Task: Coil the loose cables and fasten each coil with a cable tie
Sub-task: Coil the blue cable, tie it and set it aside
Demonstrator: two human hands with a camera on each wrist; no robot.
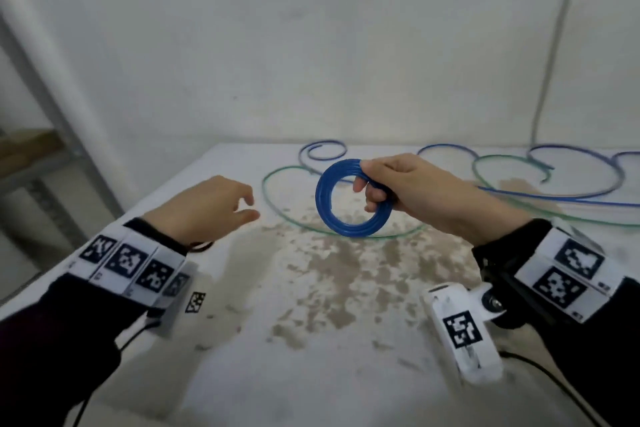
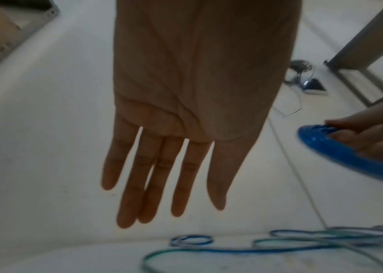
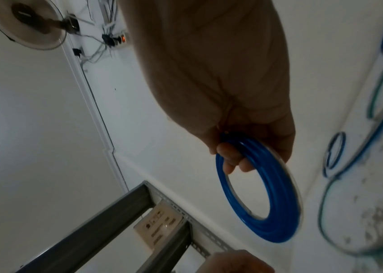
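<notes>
A tight blue cable coil [image 1: 346, 222] hangs above the middle of the table, gripped at its upper right side by my right hand [image 1: 398, 184]; the fingers pass through the ring. The same blue coil [image 3: 265, 203] fills the right wrist view, thumb and fingers curled round it, and shows at the right edge of the left wrist view [image 2: 349, 157]. My left hand [image 1: 211, 208] hovers left of the coil, empty, and its fingers [image 2: 160, 175] hang straight in the left wrist view. Loose blue cable [image 1: 561, 198] and green cable [image 1: 277, 211] lie looped on the table behind. No cable tie shows.
The white table [image 1: 346, 322] has worn brown patches in its middle. A white wall stands right behind it. A metal shelf frame [image 1: 69, 149] stands at the left. A grey cord [image 1: 550, 55] runs down the wall at the back right.
</notes>
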